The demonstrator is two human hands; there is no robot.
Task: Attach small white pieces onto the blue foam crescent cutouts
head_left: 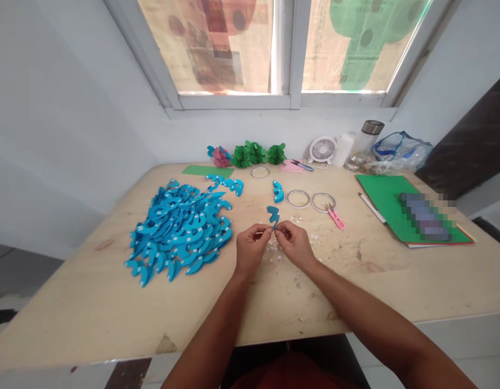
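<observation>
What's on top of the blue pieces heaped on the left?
Small white squares dot many of the blue pieces; anything on the buried ones is hidden by those above.

We identify the workpiece as a single blue scalloped paper cutout [273,212]. We observe a narrow strip with rounded lobes and a notched left edge. Its near end is pinched between the fingertips of the left hand [252,247] and the right hand [294,244], which partly cover it. We see the free end projecting away from us, beyond the fingertips, over the middle of the table [112,308]. The near portion appears bent.
</observation>
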